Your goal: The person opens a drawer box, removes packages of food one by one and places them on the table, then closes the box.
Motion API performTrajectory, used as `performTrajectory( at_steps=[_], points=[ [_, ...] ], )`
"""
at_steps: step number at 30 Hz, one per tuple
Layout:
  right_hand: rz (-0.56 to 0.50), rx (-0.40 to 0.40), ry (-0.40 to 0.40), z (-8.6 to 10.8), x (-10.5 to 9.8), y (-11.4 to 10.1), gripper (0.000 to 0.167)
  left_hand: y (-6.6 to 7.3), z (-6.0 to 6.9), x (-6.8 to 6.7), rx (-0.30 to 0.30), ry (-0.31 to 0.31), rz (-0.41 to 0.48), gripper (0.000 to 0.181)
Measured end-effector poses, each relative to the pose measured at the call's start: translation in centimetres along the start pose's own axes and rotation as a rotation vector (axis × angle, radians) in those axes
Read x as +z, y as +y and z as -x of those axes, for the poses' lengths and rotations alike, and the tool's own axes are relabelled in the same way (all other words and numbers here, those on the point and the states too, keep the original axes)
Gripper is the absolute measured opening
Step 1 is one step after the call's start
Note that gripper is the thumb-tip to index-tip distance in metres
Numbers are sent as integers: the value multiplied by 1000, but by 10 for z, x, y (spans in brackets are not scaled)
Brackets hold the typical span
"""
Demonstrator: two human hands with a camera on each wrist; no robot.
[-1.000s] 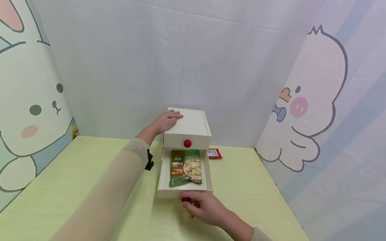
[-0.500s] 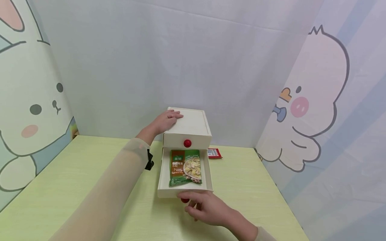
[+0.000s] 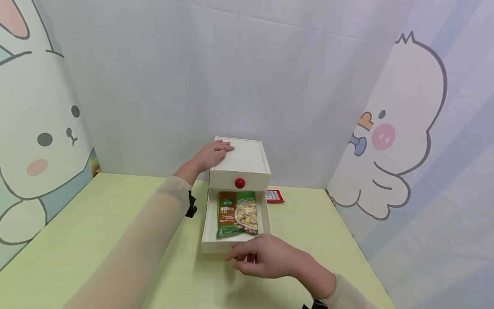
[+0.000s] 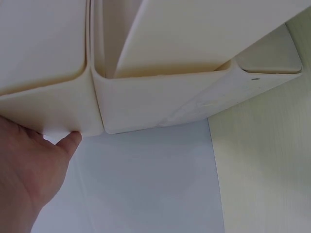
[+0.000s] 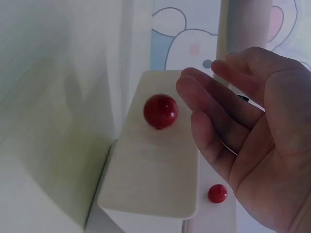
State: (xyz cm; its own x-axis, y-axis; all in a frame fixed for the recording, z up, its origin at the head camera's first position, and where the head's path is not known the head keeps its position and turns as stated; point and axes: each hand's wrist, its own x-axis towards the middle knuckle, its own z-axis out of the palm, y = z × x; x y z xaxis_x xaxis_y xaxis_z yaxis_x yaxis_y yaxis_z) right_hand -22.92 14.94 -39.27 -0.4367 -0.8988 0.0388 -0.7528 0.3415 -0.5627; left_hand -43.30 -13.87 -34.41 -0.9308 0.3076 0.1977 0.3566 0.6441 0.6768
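Note:
A white two-drawer box [image 3: 247,155] stands against the back cloth, its lower drawer [image 3: 266,221] pulled out. Inside that drawer lies a green and brown food packet [image 3: 237,214]. My left hand [image 3: 210,156] rests on the left side of the box's top, fingers extended; the left wrist view shows its thumb [image 4: 72,141] at the edge. My right hand [image 3: 268,257] is just in front of the drawer, fingers loosely bent and holding nothing. In the right wrist view the lower drawer's red knob [image 5: 161,111] is apart from the fingers. The upper drawer's red knob [image 3: 240,183] is pushed in with its drawer.
A red and white packet [image 3: 275,196] lies on the pale green table [image 3: 316,240], right of the box and partly behind it. A grey cloth [image 3: 247,77] rises at the back, with cartoon-printed cloths [image 3: 397,141] at the sides.
My right hand has let go of the lower drawer's red knob and shifted slightly right and up. The left hand and the drawer have not moved.

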Motion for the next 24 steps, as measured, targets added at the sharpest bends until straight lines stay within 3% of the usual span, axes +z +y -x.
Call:
performTrajectory(
  at_steps=[7,12,24],
  points=[
    [36,-11,-6,-19,-36,-11,23,1,0,0,2,4,-6,54],
    [121,17,21,-36,-56,-13,24,1,-1,0,-1,7,-13,55],
    [232,107,-42,-72,-83,-2,20,3,0,0,-4,15,3,54]
  ],
)
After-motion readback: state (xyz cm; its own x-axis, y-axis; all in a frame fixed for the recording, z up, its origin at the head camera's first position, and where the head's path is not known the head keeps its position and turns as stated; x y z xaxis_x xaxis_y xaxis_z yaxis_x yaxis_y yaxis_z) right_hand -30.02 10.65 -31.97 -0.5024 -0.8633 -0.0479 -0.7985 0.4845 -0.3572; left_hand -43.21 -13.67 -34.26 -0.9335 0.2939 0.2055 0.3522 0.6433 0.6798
